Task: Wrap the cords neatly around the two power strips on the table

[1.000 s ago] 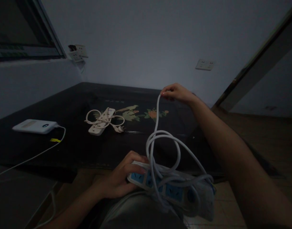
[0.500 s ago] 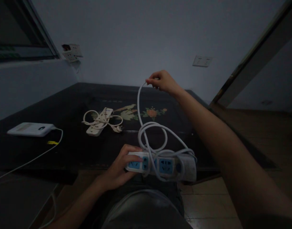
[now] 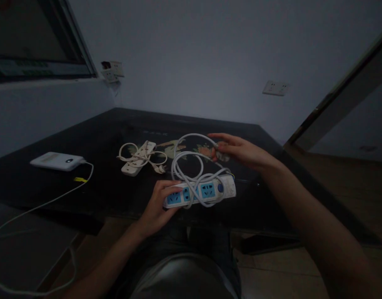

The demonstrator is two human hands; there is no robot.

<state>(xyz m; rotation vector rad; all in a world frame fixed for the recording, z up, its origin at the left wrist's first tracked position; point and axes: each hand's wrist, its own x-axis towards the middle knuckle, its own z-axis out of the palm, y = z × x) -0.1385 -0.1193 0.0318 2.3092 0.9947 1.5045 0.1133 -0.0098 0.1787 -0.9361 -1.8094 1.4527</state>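
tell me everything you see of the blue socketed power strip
The power strip is long and white, apparently plastic, with blue socket panels and a round dark-blue button near its right end. Sockets facing up, it slants over the near side of the black table; whether it rests there is unclear. A pale cord loops across it. The left grip clasps its left end; the right grip holds the cord.

There are two bare hands, a left hand (image 3: 158,201) and a right hand (image 3: 245,152), and two long plastic power strips, one white strip with blue sockets (image 3: 208,190) and one cream-white strip (image 3: 135,165). One flat white rectangular device (image 3: 56,161), one small yellow tag (image 3: 80,180) and one glossy black table (image 3: 94,133) show. White wall socket plates number three, one right plate (image 3: 275,88) and two left plates (image 3: 117,69).
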